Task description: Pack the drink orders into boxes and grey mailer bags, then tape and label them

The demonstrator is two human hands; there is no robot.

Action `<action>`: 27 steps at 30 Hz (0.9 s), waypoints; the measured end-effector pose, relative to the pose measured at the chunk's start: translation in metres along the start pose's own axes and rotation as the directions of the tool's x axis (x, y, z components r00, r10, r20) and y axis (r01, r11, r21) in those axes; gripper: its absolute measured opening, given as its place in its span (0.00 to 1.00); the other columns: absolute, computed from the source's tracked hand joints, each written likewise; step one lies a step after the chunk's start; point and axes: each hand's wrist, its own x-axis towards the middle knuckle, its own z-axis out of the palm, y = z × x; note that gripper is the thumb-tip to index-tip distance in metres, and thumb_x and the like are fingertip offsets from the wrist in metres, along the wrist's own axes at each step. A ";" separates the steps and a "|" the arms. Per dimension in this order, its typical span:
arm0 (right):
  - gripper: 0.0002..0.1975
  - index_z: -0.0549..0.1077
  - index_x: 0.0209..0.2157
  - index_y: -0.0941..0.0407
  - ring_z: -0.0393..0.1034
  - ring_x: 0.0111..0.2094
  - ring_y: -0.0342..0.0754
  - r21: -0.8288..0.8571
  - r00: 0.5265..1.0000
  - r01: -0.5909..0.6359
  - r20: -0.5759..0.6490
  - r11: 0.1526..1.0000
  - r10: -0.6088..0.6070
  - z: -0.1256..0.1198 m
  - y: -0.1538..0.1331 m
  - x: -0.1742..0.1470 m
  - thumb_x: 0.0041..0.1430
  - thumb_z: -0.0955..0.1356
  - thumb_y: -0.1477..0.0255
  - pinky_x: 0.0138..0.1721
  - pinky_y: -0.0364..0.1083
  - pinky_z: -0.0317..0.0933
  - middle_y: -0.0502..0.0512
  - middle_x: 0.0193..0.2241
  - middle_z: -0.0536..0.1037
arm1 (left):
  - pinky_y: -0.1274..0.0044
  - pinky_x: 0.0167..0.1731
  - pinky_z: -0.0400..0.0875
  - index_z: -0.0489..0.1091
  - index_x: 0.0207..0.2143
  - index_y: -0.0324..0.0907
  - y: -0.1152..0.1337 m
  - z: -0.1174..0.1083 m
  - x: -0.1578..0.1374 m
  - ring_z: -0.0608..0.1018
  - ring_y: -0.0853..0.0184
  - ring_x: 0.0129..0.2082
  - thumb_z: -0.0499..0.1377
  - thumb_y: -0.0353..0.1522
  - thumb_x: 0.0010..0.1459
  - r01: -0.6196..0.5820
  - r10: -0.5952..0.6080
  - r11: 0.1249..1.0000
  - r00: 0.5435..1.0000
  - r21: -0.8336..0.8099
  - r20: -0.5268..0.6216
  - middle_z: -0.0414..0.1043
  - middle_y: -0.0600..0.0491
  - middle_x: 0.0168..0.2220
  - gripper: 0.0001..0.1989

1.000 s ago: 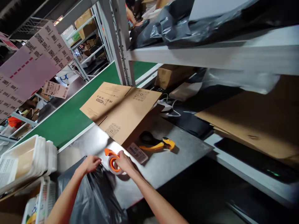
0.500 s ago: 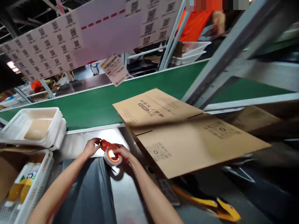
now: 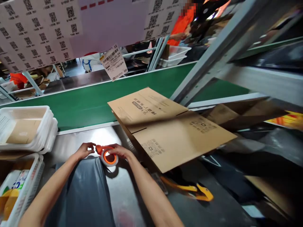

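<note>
My right hand [image 3: 119,151] grips an orange tape dispenser [image 3: 103,148] with a roll of tape, held above the metal worktop [image 3: 125,195]. At the dispenser's front end is my left hand [image 3: 84,150], its thumb and forefinger curved in a pinch. Whether a strip of tape lies between those fingertips I cannot make out. Beneath my forearms lies a dark grey plastic bag [image 3: 87,192], its far edge just under my left hand and the tape roll.
A flattened cardboard box [image 3: 165,126] lies right of my hands, near a yellow-handled tool [image 3: 203,192]. White baskets [image 3: 48,132] stand at left, one holding packaged goods [image 3: 14,189]. Beyond runs a green conveyor [image 3: 80,107]; a code-covered board [image 3: 106,28] hangs above. A person in orange [image 3: 183,26] is behind.
The view has shifted, so most things sit further left in the picture. My hands stay together at the tape dispenser, which remains in my right hand.
</note>
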 end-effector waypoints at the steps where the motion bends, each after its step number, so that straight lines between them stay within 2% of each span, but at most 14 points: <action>1: 0.31 0.85 0.45 0.60 0.79 0.36 0.54 0.000 1.000 -0.002 0.000 1.000 0.002 -0.001 0.002 0.000 0.36 0.82 0.62 0.45 0.52 0.73 0.57 0.37 0.87 | 0.69 0.51 0.75 0.83 0.48 0.44 -0.003 0.000 0.003 0.84 0.58 0.44 0.64 0.32 0.53 -0.007 0.007 1.000 1.000 -0.005 0.017 0.86 0.50 0.41 0.19; 3: 0.31 0.84 0.45 0.59 0.79 0.37 0.53 0.006 1.000 -0.006 -0.003 1.000 0.006 -0.004 0.008 -0.001 0.39 0.82 0.59 0.47 0.52 0.72 0.57 0.38 0.87 | 0.69 0.52 0.75 0.84 0.44 0.44 -0.010 0.000 0.008 0.84 0.58 0.45 0.64 0.33 0.55 -0.021 0.022 1.000 0.998 -0.014 0.054 0.86 0.48 0.43 0.15; 6: 0.31 0.84 0.47 0.58 0.79 0.39 0.51 0.018 1.000 -0.023 -0.005 1.000 0.023 -0.010 0.019 -0.005 0.42 0.81 0.56 0.49 0.50 0.72 0.57 0.40 0.87 | 0.69 0.50 0.75 0.84 0.36 0.45 -0.019 -0.003 0.017 0.83 0.59 0.43 0.64 0.37 0.56 -0.044 0.047 0.999 0.990 -0.025 0.135 0.86 0.48 0.41 0.09; 12: 0.30 0.85 0.44 0.60 0.78 0.37 0.49 -0.013 0.998 -0.054 0.037 0.998 0.055 -0.016 0.035 -0.030 0.42 0.82 0.56 0.44 0.47 0.72 0.55 0.38 0.86 | 0.71 0.50 0.75 0.84 0.31 0.47 -0.020 -0.008 0.019 0.83 0.58 0.41 0.65 0.39 0.51 -0.009 0.006 1.000 0.932 0.006 0.362 0.86 0.49 0.37 0.09; 15: 0.30 0.86 0.43 0.58 0.78 0.36 0.49 -0.019 0.996 -0.048 0.079 0.999 0.050 -0.009 0.039 -0.037 0.42 0.82 0.53 0.42 0.46 0.72 0.54 0.37 0.86 | 0.69 0.55 0.73 0.84 0.29 0.48 -0.009 -0.008 0.014 0.83 0.54 0.50 0.65 0.40 0.50 0.020 -0.038 0.999 0.886 0.044 0.462 0.86 0.48 0.43 0.09; 17: 0.30 0.86 0.44 0.56 0.77 0.35 0.48 0.000 0.996 -0.031 0.082 1.000 0.031 -0.001 0.042 -0.036 0.42 0.82 0.51 0.41 0.44 0.72 0.52 0.36 0.86 | 0.65 0.62 0.70 0.84 0.28 0.48 -0.001 -0.009 0.010 0.78 0.50 0.59 0.64 0.39 0.49 0.090 -0.099 0.995 0.854 0.042 0.512 0.85 0.49 0.49 0.09; 18: 0.31 0.86 0.44 0.55 0.77 0.35 0.47 0.013 0.997 -0.023 0.077 1.000 0.022 0.003 0.043 -0.035 0.42 0.82 0.51 0.39 0.44 0.71 0.51 0.36 0.86 | 0.64 0.62 0.69 0.84 0.28 0.47 0.001 -0.011 0.007 0.77 0.48 0.60 0.64 0.39 0.48 0.170 -0.156 0.985 0.831 0.023 0.534 0.85 0.49 0.50 0.10; 19: 0.31 0.86 0.45 0.56 0.77 0.34 0.47 0.028 0.998 -0.014 0.067 1.000 0.013 0.007 0.045 -0.036 0.41 0.82 0.51 0.38 0.43 0.71 0.51 0.36 0.86 | 0.62 0.61 0.70 0.84 0.30 0.46 0.003 -0.012 0.004 0.78 0.47 0.59 0.63 0.39 0.47 0.273 -0.227 0.962 0.805 -0.003 0.548 0.86 0.49 0.49 0.12; 21: 0.32 0.86 0.47 0.56 0.76 0.34 0.47 0.058 0.999 0.005 0.036 0.998 -0.007 0.012 0.053 -0.047 0.43 0.82 0.51 0.37 0.42 0.70 0.51 0.36 0.86 | 0.63 0.54 0.75 0.84 0.35 0.42 0.005 -0.015 -0.002 0.82 0.48 0.49 0.62 0.42 0.49 0.464 -0.361 0.885 0.746 -0.048 0.559 0.87 0.48 0.41 0.18; 22: 0.32 0.86 0.48 0.56 0.77 0.35 0.47 0.073 1.000 0.013 0.017 0.997 -0.015 0.013 0.059 -0.060 0.44 0.82 0.52 0.37 0.42 0.70 0.51 0.36 0.86 | 0.64 0.50 0.76 0.84 0.37 0.40 0.005 -0.017 -0.005 0.83 0.50 0.45 0.61 0.45 0.50 0.525 -0.411 0.850 0.725 -0.056 0.552 0.86 0.48 0.38 0.21; 24: 0.32 0.85 0.50 0.55 0.78 0.38 0.49 0.095 1.000 0.021 -0.024 0.995 -0.019 0.015 0.078 -0.106 0.45 0.81 0.53 0.40 0.44 0.71 0.52 0.39 0.86 | 0.66 0.46 0.77 0.83 0.39 0.37 0.006 -0.020 -0.010 0.83 0.52 0.40 0.61 0.50 0.53 0.567 -0.464 0.823 0.709 -0.037 0.531 0.86 0.47 0.36 0.26; 27: 0.32 0.84 0.53 0.54 0.79 0.43 0.54 0.120 0.994 -0.013 -0.102 0.993 0.025 0.018 0.123 -0.209 0.48 0.80 0.53 0.45 0.48 0.73 0.55 0.43 0.87 | 0.66 0.45 0.77 0.82 0.41 0.38 0.008 -0.025 -0.012 0.82 0.53 0.40 0.63 0.54 0.52 0.548 -0.486 0.836 0.713 0.031 0.505 0.85 0.46 0.36 0.29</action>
